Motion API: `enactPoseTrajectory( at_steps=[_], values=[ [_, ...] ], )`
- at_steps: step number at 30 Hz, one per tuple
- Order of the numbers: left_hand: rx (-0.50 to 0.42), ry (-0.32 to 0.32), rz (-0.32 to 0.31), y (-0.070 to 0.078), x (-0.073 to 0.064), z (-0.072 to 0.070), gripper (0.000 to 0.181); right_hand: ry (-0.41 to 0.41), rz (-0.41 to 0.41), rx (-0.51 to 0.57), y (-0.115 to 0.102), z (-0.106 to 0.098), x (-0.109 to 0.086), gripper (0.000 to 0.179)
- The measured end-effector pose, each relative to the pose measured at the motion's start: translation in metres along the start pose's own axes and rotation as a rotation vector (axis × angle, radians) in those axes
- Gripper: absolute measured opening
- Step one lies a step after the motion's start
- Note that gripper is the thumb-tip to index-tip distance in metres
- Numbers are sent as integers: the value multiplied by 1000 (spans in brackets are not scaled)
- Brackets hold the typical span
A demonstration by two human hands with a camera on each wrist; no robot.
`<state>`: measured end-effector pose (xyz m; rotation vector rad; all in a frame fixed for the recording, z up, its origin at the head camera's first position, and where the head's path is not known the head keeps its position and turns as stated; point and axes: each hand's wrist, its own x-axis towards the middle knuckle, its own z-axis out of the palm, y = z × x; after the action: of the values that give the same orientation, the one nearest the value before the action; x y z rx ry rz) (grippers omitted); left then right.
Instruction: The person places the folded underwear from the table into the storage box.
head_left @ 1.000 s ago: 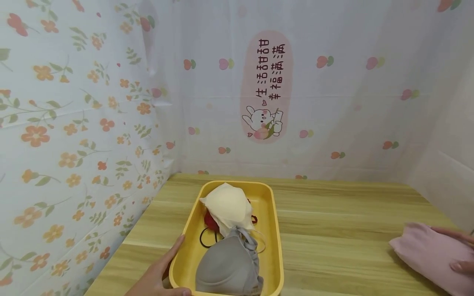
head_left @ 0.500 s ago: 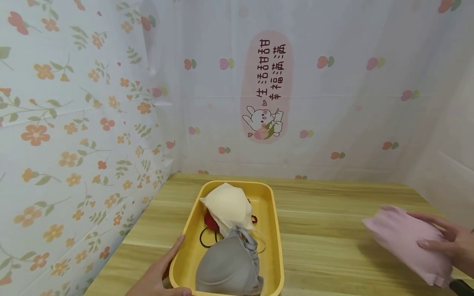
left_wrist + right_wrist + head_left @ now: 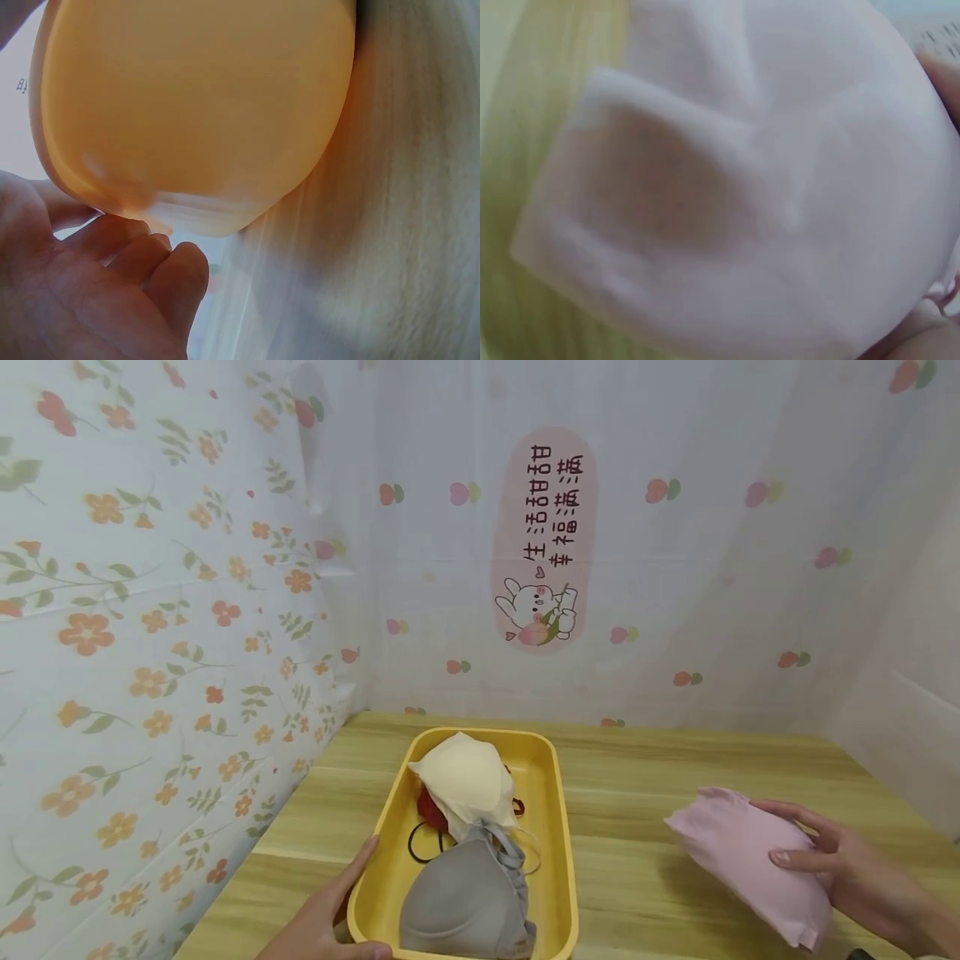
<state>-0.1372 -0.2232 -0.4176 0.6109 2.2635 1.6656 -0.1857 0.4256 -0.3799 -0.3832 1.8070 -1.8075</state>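
Note:
My right hand (image 3: 862,868) holds a folded pink bra (image 3: 750,860) above the table, right of a yellow tray (image 3: 566,860). The thumb lies on the near face and the other fingers reach behind it. A soft pink cup (image 3: 840,187) fills most of the right wrist view. At the tray's near left corner, my left hand (image 3: 330,910) grips the rim; its curled fingers (image 3: 176,281) show against the wall in the left wrist view. Inside the tray lie a grey bra (image 3: 457,893), a cream bra (image 3: 465,777) and a partly covered red piece (image 3: 431,810).
The wood-grain table (image 3: 637,793) stretches right of the tray and behind it. A floral cloth (image 3: 187,693) hangs along the left, and a printed cloth (image 3: 420,568) closes off the back. A small dark object (image 3: 860,954) shows at the bottom edge.
My right hand has carried the pink bra leftward from the right edge, nearer the tray. My left hand keeps its place on the tray, and the tray's contents lie as before.

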Motion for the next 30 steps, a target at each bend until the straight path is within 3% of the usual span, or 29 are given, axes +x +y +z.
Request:
enactPoseTrajectory(
  at_steps=[12,20,25,30],
  values=[
    [-6,0,-9,1,-1,0,102,-4,-33,59,-2,57,34,58],
    [39,9,-15,3,1,0,102,-19,-65,138,-3,96,57,55],
    [32,8,-15,3,0,0,102,36,-71,106,-13,121,77,53],
    [25,11,-15,3,-1,0,102,18,-94,110,-22,143,96,51]
  ],
)
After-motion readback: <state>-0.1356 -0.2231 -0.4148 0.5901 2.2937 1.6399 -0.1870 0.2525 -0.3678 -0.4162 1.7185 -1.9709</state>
